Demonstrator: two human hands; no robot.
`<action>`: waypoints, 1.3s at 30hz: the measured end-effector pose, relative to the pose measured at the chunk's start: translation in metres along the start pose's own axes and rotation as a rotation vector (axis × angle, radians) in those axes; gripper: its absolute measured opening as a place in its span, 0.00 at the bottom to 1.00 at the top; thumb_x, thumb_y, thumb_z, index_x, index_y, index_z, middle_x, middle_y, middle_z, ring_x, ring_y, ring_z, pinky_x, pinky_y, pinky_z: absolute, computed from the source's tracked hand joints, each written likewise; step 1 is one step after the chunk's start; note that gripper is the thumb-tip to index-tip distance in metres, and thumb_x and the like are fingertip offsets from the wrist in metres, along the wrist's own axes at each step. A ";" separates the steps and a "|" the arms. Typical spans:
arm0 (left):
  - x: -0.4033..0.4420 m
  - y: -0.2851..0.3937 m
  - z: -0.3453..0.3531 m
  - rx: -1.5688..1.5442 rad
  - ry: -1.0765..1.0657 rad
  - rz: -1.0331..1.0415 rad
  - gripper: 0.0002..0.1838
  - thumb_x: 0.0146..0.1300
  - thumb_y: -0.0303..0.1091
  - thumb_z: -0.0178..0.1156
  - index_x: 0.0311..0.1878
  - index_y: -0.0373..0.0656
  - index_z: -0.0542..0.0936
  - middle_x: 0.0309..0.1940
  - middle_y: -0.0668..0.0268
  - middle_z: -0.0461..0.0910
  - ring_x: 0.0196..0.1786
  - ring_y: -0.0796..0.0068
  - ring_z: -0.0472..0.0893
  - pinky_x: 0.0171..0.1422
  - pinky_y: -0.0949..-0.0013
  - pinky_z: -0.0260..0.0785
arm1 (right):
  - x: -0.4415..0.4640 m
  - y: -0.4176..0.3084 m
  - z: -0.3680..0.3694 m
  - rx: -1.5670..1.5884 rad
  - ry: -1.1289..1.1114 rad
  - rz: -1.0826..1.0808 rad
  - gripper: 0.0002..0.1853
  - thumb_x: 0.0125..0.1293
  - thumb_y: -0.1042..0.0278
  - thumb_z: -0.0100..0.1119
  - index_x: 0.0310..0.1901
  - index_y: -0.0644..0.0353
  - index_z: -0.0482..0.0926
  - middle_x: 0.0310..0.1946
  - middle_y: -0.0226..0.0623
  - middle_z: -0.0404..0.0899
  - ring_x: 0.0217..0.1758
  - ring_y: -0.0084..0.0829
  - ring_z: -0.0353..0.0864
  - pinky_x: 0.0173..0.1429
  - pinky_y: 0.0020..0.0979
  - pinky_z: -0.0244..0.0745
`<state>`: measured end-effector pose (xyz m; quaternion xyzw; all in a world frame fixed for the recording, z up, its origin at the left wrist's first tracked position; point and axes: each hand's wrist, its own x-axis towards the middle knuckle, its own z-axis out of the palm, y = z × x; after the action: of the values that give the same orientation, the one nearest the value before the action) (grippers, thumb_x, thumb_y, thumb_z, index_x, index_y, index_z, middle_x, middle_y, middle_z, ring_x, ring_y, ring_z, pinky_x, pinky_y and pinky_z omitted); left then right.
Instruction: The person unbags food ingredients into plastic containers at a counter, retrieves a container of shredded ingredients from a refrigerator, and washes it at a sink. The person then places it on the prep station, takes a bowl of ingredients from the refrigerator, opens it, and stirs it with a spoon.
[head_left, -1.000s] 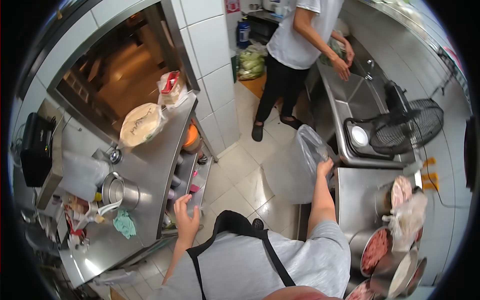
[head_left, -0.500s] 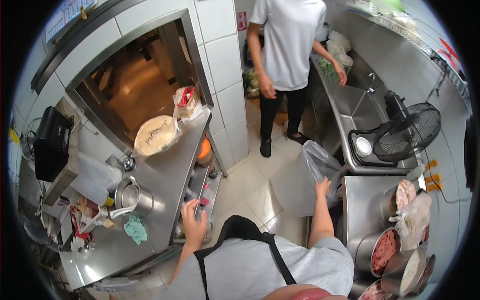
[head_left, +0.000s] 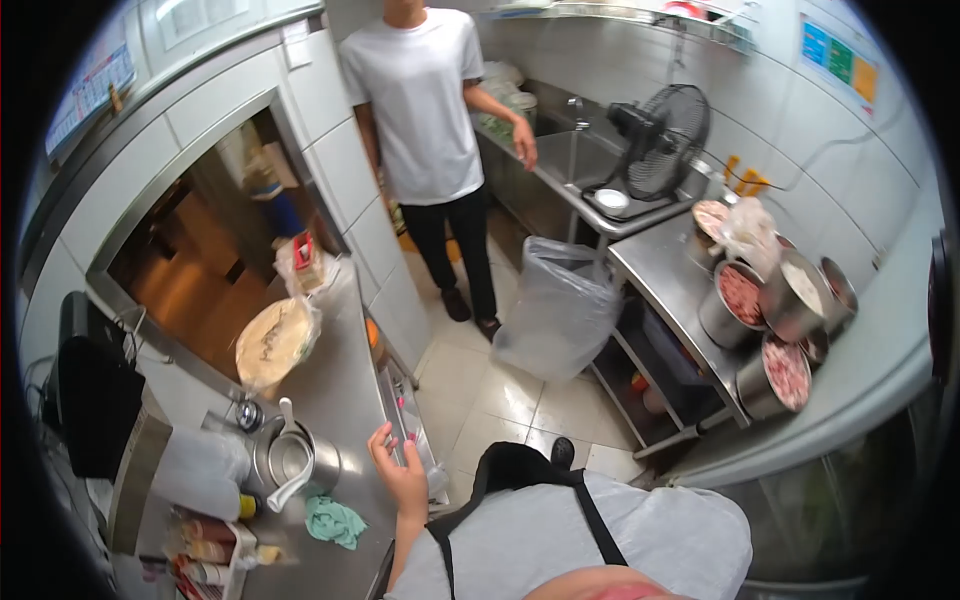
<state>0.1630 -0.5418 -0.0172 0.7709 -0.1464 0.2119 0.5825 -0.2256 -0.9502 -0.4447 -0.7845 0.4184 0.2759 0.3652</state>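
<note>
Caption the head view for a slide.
Open left hand near a steel counter, a translucent plastic bag by the sink.

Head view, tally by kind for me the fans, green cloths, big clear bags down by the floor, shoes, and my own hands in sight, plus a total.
Fan: 1
Green cloth: 1
Big clear bag: 1
Your shoe: 1
Other person's shoes: 2
Your left hand: 1
Total: 7

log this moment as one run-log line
left hand: empty, near steel counter | right hand: not in view | clear plastic bag: near steel table | co-worker: standing near sink
</note>
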 end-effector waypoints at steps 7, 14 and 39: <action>-0.020 0.028 -0.016 -0.166 -0.103 0.070 0.21 0.56 0.21 0.52 0.55 0.35 0.67 0.53 0.57 0.68 0.55 0.64 0.70 0.56 0.67 0.65 | -0.110 0.077 0.055 1.799 0.673 0.874 0.22 0.60 0.57 0.48 0.57 0.51 0.68 0.46 0.48 0.71 0.43 0.49 0.76 0.46 0.47 0.72; -0.084 0.070 -0.053 -0.259 -0.050 0.088 0.21 0.58 0.22 0.51 0.56 0.35 0.66 0.54 0.59 0.67 0.58 0.68 0.68 0.60 0.66 0.63 | -0.059 0.012 0.067 1.441 0.326 0.506 0.20 0.61 0.60 0.48 0.53 0.59 0.67 0.39 0.50 0.74 0.30 0.47 0.78 0.34 0.47 0.76; -0.338 0.172 -0.249 -0.225 -0.290 0.093 0.20 0.54 0.22 0.54 0.53 0.37 0.69 0.50 0.58 0.68 0.47 0.67 0.71 0.54 0.68 0.66 | -0.351 0.248 0.220 1.331 0.680 0.621 0.13 0.61 0.69 0.45 0.44 0.64 0.73 0.24 0.48 0.72 0.17 0.41 0.74 0.16 0.41 0.69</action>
<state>-0.2501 -0.3581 0.0159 0.7157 -0.2872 0.1074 0.6276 -0.6414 -0.7085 -0.3980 -0.2917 0.7818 -0.1959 0.5151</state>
